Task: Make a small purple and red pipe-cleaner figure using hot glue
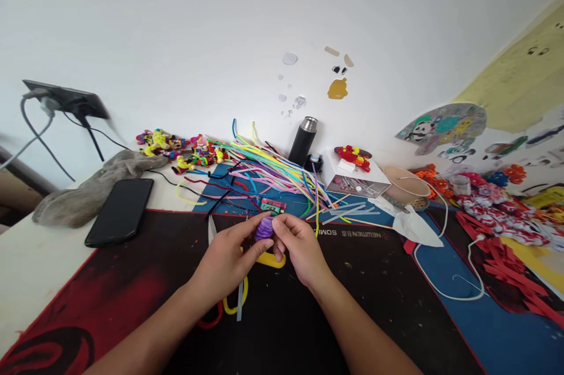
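Note:
A small purple coiled piece (pixel 264 228), which looks like wound pipe cleaner, is pinched between my two hands above the black mat. My left hand (pixel 224 256) grips its left side between thumb and fingers. On its right side, the thumb and fingers of my right hand (pixel 300 247) close on it. Below my left hand lie scissors with a red handle loop (pixel 212 323), partly covered by the hand. Yellow handle loops (pixel 244 300) lie beside them and under the hands. A thin translucent strip (pixel 240 303) crosses there.
Many coloured pipe cleaners (pixel 282 169) are heaped behind the hands. A black thermos (pixel 303 141) and a white box (pixel 356 181) stand by the wall. A black phone (pixel 120 211) lies left, near small colourful figures (pixel 158 143). Red strips (pixel 506 272) and a white cable (pixel 458 298) lie right.

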### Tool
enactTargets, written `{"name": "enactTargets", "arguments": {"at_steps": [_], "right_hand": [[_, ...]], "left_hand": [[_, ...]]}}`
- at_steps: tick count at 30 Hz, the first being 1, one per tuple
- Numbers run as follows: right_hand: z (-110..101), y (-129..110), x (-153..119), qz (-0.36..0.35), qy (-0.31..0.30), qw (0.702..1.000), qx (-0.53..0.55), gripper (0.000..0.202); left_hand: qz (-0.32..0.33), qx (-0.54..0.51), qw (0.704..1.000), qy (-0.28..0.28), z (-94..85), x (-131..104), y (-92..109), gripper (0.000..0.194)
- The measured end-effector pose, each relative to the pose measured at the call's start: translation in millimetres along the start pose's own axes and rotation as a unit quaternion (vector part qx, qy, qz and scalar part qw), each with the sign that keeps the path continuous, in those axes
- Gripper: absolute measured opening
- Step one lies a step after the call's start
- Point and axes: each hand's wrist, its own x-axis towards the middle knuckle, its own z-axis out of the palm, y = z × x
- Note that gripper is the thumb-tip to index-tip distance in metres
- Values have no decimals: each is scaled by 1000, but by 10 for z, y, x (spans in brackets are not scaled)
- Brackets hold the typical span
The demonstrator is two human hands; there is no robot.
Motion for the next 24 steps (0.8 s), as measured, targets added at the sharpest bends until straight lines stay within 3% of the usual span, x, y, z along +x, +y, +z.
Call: {"name": "enactTargets", "arguments": {"at_steps": [5,9,12,15,19,24], "right_hand": [[7,-231,66,-16,20,999,-19,53],[-90,-411,219,-33,27,996,-73,50],[-152,-415,411,-25,1,990,-136,43],[-140,-336,640,-27,-42,971,-235,32],[-4,-257,887,-89,-71,908,-403,20],[217,-284,1015,-69,-115,766,-629,20]], "left_hand": [[-81,-96,991,46,-62,51,51,49],[-50,-50,995,72,-59,18,111,42],[4,-41,999,16,-39,-31,155,37],[8,-72,997,-36,-45,-56,186,36],[-25,-103,993,-51,-77,-49,208,37],[-52,-137,988,-55,-87,-55,220,39]]}}
